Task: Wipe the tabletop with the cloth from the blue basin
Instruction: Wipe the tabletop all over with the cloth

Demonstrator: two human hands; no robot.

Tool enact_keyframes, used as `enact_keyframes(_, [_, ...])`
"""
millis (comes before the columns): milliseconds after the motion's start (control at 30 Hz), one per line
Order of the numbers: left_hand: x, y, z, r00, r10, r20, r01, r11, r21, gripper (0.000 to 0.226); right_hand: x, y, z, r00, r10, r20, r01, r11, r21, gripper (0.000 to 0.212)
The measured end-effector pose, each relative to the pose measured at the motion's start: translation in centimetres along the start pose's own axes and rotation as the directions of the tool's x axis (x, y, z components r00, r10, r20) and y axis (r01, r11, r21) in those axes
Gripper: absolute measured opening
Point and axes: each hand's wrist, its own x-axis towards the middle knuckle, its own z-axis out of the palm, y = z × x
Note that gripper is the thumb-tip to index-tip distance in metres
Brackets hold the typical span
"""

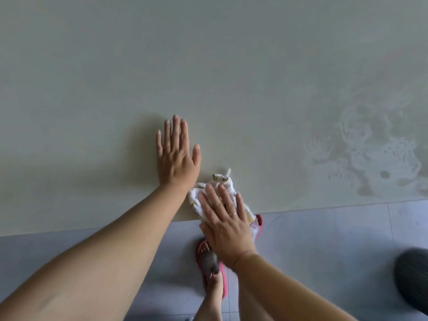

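1. From my remote seat, the only writing I find is a few small letters on white material at the table's near edge, just right of the right hand (228,230). They seem to begin "Sp", and the rest is too small to read. I cannot tell whether they sit on the cloth or on a slipper.
2. The cloth (220,178) is white with small yellowish prints. It lies bunched on the tabletop (208,77) at the near edge.
3. The right hand lies flat on the cloth, fingers straight and pressing down, gripping nothing. Cloth shows beyond its fingertips and on both sides.
4. The left hand (177,156) rests flat on the bare tabletop, fingers straight and together. It lies just left of the cloth and a little farther in; its wrist is just beside the cloth's far left corner.
5. Each hand wears a thin ring.
6. A wet, streaky patch (370,147) marks the tabletop far right, well apart from both hands.
7. Below the edge I see grey floor tiles (324,239), pink slippers (199,253) and a dark object (414,279) at the right border.
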Motion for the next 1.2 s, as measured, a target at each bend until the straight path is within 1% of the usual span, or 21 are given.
enact_keyframes(100, [-4.7, -0.9, -0.1, 0.999, 0.014, 0.052, -0.014, 1.000, -0.002, 0.067, -1.0, 5.2, -0.8, 0.985, -0.164, 0.044, 0.169, 0.976, -0.141, 0.061])
enact_keyframes(233, [-6.3, -1.9, 0.4, 0.995, 0.015, 0.100, -0.014, 1.000, -0.009, 0.069, -3.8, 12.1, -2.3, 0.999, -0.052, 0.002, 0.051, 0.977, -0.206, 0.067])
enact_keyframes(333, [-6.2, -1.8, 0.6, 0.990, 0.011, 0.137, -0.009, 1.000, -0.012, 0.066, -5.4, 13.6, -3.0, 1.000, 0.026, -0.009, -0.027, 0.980, -0.198, 0.079])
enact_keyframes(433, [-6.1, -1.7, 0.2, 0.981, -0.004, 0.196, 0.004, 1.000, 0.001, 0.070, -5.5, 12.7, -3.7, 0.993, 0.115, 0.004, -0.114, 0.992, -0.061, 0.076])
enact_keyframes(500, [-5.9, -1.6, -0.5, 0.973, -0.026, 0.229, 0.032, 0.999, -0.020, 0.071, -5.1, 11.5, -4.8, 0.973, 0.229, 0.036, -0.231, 0.953, 0.196, 0.060])
enact_keyframes(533, [-5.8, -1.3, -0.9, 0.968, -0.047, 0.247, 0.056, 0.998, -0.032, 0.070, -4.8, 10.9, -5.8, 0.948, 0.309, 0.075, -0.313, 0.863, 0.397, 0.053])
enact_keyframes(567, [-5.7, -0.8, -1.4, 0.962, -0.067, 0.266, 0.083, 0.995, -0.049, 0.067, -4.3, 10.3, -7.0, 0.904, 0.402, 0.144, -0.401, 0.682, 0.611, 0.047])
enact_keyframes(600, [-5.6, -0.2, -2.1, 0.956, -0.081, 0.281, 0.109, 0.990, -0.086, 0.064, -3.8, 9.7, -8.4, 0.846, 0.477, 0.239, -0.460, 0.426, 0.779, 0.041])
enact_keyframes(633, [-5.6, 0.8, -2.8, 0.951, -0.089, 0.296, 0.143, 0.976, -0.166, 0.058, -3.1, 9.4, -9.9, 0.785, 0.518, 0.340, -0.477, 0.155, 0.865, 0.036])
enact_keyframes(667, [-5.5, 1.8, -3.6, 0.944, -0.097, 0.314, 0.195, 0.934, -0.298, 0.050, -2.6, 9.4, -11.1, 0.740, 0.497, 0.453, -0.468, -0.104, 0.878, 0.031])
enact_keyframes(700, [-5.5, 3.0, -4.4, 0.932, -0.109, 0.344, 0.268, 0.847, -0.458, 0.042, -2.1, 9.4, -12.2, 0.729, 0.413, 0.546, -0.431, -0.343, 0.835, 0.033])
enact_keyframes(733, [-5.6, 4.4, -5.3, 0.906, -0.123, 0.406, 0.364, 0.717, -0.594, 0.037, -1.7, 9.4, -13.3, 0.745, 0.305, 0.593, -0.392, -0.519, 0.760, 0.042])
enact_keyframes(800, [-5.8, 7.0, -7.1, 0.779, -0.051, 0.624, 0.596, 0.365, -0.715, 0.041, -0.9, 8.8, -15.0, 0.813, 0.128, 0.568, -0.337, -0.691, 0.639, 0.064])
enact_keyframes(833, [-5.9, 8.1, -7.8, 0.691, 0.061, 0.720, 0.706, 0.157, -0.691, 0.044, -0.5, 8.2, -15.5, 0.843, 0.063, 0.534, -0.317, -0.744, 0.588, 0.075])
enact_keyframes(867, [-6.0, 9.0, -8.3, 0.615, 0.181, 0.767, 0.784, -0.035, -0.620, 0.048, -0.2, 7.7, -15.7, 0.865, 0.026, 0.502, -0.297, -0.779, 0.552, 0.083])
enact_keyframes(900, [-6.1, 9.7, -8.5, 0.578, 0.273, 0.769, 0.816, -0.180, -0.549, 0.050, 0.1, 7.2, -15.9, 0.879, 0.019, 0.477, -0.276, -0.795, 0.541, 0.087])
enact_keyframes(967, [-6.1, 10.7, -8.7, 0.565, 0.358, 0.744, 0.820, -0.347, -0.455, 0.048, 0.7, 6.7, -16.1, 0.881, 0.077, 0.467, -0.249, -0.764, 0.595, 0.085])
enact_keyframes(1000, [-6.3, 11.2, -8.8, 0.563, 0.348, 0.750, 0.817, -0.371, -0.441, 0.047, 0.8, 6.8, -16.1, 0.882, 0.112, 0.457, -0.241, -0.726, 0.644, 0.079])
enact_keyframes(1100, [-6.6, 12.2, -8.1, 0.560, 0.267, 0.784, 0.817, -0.335, -0.469, 0.030, 0.8, 7.8, -16.5, 0.876, 0.167, 0.453, -0.273, -0.601, 0.751, 0.056])
enact_keyframes(1167, [-6.5, 12.7, -7.5, 0.561, 0.247, 0.790, 0.813, -0.343, -0.470, 0.018, 0.7, 9.2, -16.3, 0.812, 0.283, 0.510, -0.324, -0.508, 0.798, 0.041])
enact_keyframes(1200, [-6.3, 12.9, -7.3, 0.572, 0.231, 0.787, 0.805, -0.345, -0.484, 0.017, 0.6, 10.2, -16.1, 0.774, 0.374, 0.511, -0.349, -0.422, 0.837, 0.034])
